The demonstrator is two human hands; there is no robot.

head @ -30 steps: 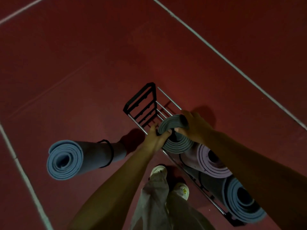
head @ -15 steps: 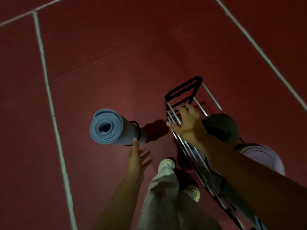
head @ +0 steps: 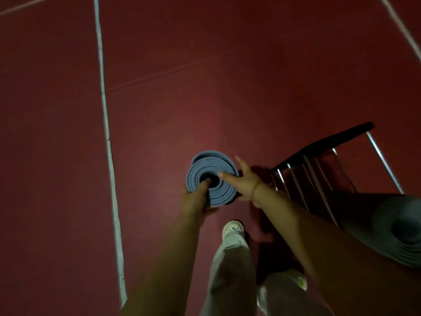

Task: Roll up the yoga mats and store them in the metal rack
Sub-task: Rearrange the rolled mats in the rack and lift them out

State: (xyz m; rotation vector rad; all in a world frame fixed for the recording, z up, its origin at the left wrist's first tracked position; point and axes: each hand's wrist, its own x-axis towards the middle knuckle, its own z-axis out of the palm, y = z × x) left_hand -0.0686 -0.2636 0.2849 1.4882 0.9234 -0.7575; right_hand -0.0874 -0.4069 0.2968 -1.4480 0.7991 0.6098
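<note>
Bare floor (head: pixel 205 76) lies open left of and beyond the mat (head: pixel 211 179). To its right stands the rack (head: pixel 319 156), its near end filled by a stored mat (head: pixel 398 229); only the far slots are free.

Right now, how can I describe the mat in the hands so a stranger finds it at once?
Start at the metal rack on the red floor. Just left of it stands a rolled blue mat, gripped by both hands. Unlike the darker mat at the rack, it is outside the rack.

No text, label, brand, number or sign can be read anywhere.
</note>
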